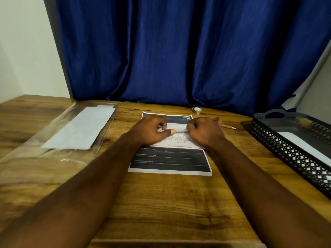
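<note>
A printed form (pixel 170 161) with black bands lies flat in the middle of the wooden desk (pixel 161 203). Above its table section my left hand (pixel 150 130) and my right hand (pixel 206 132) hold a small white slip of paper (pixel 176 127) between them. Each hand pinches one end of the slip with curled fingers and thumb. The slip is stretched level just over the form; its ends are hidden by my fingers.
A clear plastic sleeve (pixel 53 140) with white paper (pixel 82 127) inside lies at the left. A black mesh tray (pixel 290 149) holding a white sheet stands at the right. A pencil (pixel 228 126) and a small tape roll (pixel 197 110) lie behind my right hand, before a blue curtain (pixel 179 51).
</note>
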`<state>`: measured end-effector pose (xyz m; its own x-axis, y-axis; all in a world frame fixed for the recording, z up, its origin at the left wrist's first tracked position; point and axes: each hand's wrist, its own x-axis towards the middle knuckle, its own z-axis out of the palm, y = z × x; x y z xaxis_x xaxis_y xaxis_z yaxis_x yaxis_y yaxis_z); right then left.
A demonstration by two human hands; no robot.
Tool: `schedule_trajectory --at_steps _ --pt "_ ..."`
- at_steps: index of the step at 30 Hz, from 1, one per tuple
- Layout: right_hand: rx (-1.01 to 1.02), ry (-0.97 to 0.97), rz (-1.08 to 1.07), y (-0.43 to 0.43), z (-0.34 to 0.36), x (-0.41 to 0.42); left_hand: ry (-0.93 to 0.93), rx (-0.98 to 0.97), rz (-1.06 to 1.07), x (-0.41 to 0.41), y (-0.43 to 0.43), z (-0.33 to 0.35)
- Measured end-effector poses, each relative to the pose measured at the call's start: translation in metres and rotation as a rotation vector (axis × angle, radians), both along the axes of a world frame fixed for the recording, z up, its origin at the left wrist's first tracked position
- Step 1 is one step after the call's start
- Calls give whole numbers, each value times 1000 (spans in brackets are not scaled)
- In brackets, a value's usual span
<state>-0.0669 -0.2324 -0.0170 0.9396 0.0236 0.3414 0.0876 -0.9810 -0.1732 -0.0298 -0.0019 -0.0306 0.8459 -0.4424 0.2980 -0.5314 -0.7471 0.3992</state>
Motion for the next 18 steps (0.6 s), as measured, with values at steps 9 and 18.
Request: schedule_trajectory --at_steps 9,18 --pt "26 108 326 32 -17 13 -52 -53 -20 0 -3 -6" --pt "-64 504 58 1 -5 11 168 362 37 0 -2 -1"
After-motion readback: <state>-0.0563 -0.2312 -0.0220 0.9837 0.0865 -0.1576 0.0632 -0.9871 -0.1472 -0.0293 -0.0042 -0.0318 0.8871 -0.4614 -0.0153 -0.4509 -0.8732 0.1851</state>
